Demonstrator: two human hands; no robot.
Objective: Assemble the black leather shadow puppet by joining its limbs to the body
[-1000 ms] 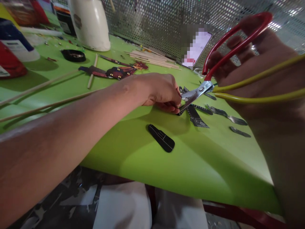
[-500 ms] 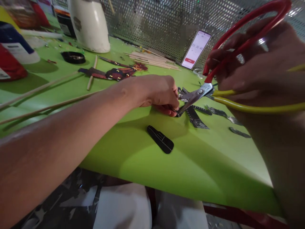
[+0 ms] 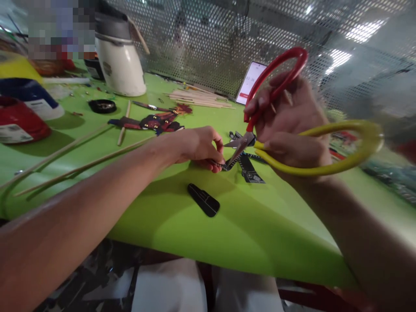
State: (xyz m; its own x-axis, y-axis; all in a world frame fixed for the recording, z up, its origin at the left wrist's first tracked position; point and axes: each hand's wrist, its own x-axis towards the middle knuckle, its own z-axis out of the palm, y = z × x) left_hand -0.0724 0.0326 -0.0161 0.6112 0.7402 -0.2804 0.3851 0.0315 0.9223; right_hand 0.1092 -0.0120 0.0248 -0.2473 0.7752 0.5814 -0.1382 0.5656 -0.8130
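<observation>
My right hand [image 3: 292, 125] grips a pair of scissors [image 3: 248, 139] with one red and one yellow handle. Their blades stand apart, the lower one against a small black strip [image 3: 225, 167] by my left fingertips. My left hand [image 3: 208, 149] is closed in a pinch on that strip, most of it hidden by the fingers. Just beyond the blades lie black cut-out pieces with white patterns [image 3: 249, 170]. Nearer to me, a loose black rounded piece [image 3: 204, 200] rests flat on the green table [image 3: 169, 208].
Left of my hands lies a dark red jointed figure [image 3: 159, 121] with thin sticks [image 3: 87, 167]. Behind are a bundle of wooden sticks [image 3: 198, 98], a phone [image 3: 248, 82] against a perforated metal panel [image 3: 201, 43], and a white jug [image 3: 121, 65]. Paint bottles [image 3: 22, 123] stand at far left.
The view has shifted, so more of the right hand and scissors shows. The scissor blades are spread wider now. My left hand still pinches the black strip.
</observation>
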